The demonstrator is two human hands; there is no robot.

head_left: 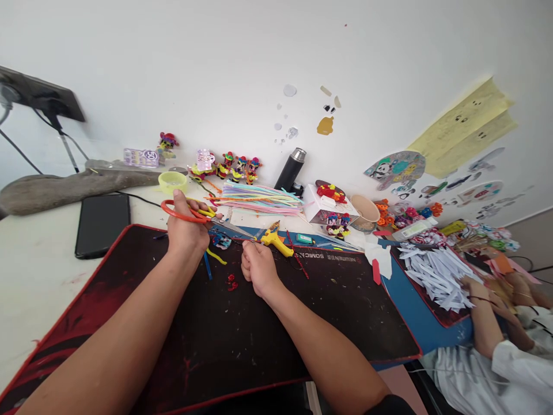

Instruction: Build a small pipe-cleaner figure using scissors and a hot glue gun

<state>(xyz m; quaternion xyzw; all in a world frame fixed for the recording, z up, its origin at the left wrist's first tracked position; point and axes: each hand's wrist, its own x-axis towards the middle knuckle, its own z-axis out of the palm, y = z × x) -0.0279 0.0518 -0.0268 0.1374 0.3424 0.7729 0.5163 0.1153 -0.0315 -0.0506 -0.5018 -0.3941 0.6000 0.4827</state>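
Note:
My left hand [186, 229] grips a pair of scissors with orange handles [167, 210], its fingers wrapped around the loops. The scissors' blades point right, toward my right hand [260, 270]. That hand is closed in a pinch near the blade tips, and what lies between its fingers is too small to make out. Just beyond it rests a yellow glue gun [279, 242]. Small red curled pieces [232, 282] lie on the black mat [207, 340] between my arms. Close to my left hand are a yellow-green fuzzy strip [216, 257] and a blue stick [208, 267].
Pastel pipe cleaners [259, 200] are heaped by the wall, near small figurines [239, 167] and a black thermos [291, 169]. A phone [103, 225] lies at left, beside a yellow tape roll [173, 183]. At right, another person's arm [484, 314] reaches by folded white paper strips [436, 276].

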